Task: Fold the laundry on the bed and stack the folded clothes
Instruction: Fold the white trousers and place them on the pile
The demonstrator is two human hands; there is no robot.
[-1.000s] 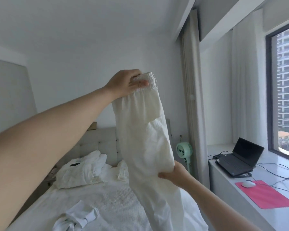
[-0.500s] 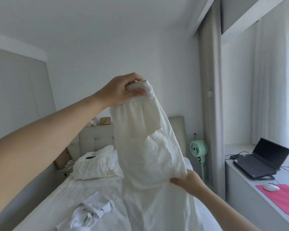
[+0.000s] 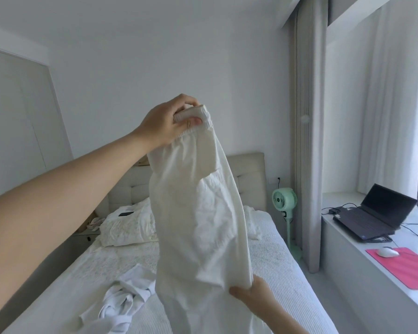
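White trousers (image 3: 198,213) hang in the air in front of me above the bed (image 3: 275,273). My left hand (image 3: 167,124) is raised and pinches their elastic waistband at the top. Lower down, my right hand (image 3: 249,295) grips the right edge of the fabric, with the fingers hidden behind the cloth. The trouser legs drop out of the frame's bottom. A crumpled white garment (image 3: 123,300) lies on the bed at the lower left.
A rumpled white pile (image 3: 128,225) with a dark phone on it lies near the headboard (image 3: 246,169). A green fan (image 3: 284,201) stands right of the bed. On the window ledge sit a laptop (image 3: 372,220), a mouse (image 3: 387,252) and a pink mat (image 3: 405,266).
My view has turned left and down, so more of the bed shows. Both hands keep hold of the trousers, and the right hand sits lower on the fabric.
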